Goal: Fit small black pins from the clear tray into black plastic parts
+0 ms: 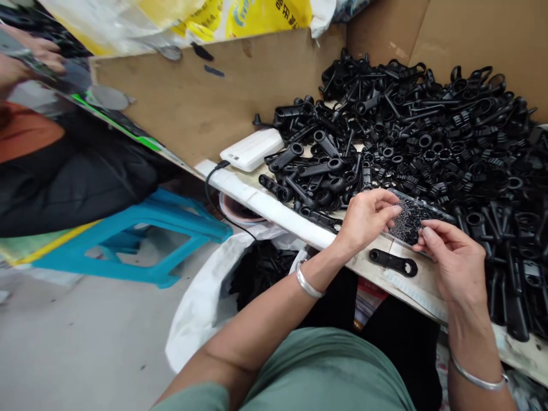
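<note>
Tray [406, 224] before heap [428, 128], device [252, 149] left

Green short-sleeved top [329, 371], silver bangle on each wrist, bare hands, black legwear [405, 331]

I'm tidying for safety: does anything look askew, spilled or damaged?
Nothing looks clearly spilled or damaged. One oddity: a thin black cable from the white rectangular plastic device dangles over the white bench edge, where it might snag.
</note>
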`<move>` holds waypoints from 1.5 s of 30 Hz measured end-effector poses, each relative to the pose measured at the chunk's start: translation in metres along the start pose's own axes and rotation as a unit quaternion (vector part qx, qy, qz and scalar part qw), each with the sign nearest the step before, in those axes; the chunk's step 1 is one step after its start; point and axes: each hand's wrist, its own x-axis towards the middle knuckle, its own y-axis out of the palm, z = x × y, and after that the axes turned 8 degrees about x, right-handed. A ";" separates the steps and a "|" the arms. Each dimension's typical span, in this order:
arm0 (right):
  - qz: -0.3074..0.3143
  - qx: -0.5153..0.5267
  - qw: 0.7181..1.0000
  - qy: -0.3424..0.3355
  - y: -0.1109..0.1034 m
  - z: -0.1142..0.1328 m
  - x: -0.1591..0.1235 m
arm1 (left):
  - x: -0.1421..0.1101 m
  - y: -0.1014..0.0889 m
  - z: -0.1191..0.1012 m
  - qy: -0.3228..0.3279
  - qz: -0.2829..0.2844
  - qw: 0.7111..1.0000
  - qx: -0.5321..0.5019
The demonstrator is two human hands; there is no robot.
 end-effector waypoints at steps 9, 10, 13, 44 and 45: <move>-0.001 0.119 0.991 0.054 0.010 0.007 -0.008 | -0.012 0.003 -0.002 -0.023 0.046 0.984 -0.171; 0.001 0.132 0.990 0.059 0.009 0.007 -0.009 | -0.014 0.003 -0.002 -0.026 0.052 0.982 -0.181; 0.006 0.166 0.983 0.082 0.004 0.007 -0.014 | -0.021 0.006 -0.004 -0.031 0.065 0.977 -0.203; -0.065 0.051 0.994 -0.069 -0.011 -0.003 -0.043 | -0.052 0.027 -0.007 -0.116 0.112 0.962 -0.220; -0.056 0.031 0.995 -0.077 -0.012 -0.003 -0.043 | -0.052 0.027 -0.007 -0.119 0.111 0.962 -0.218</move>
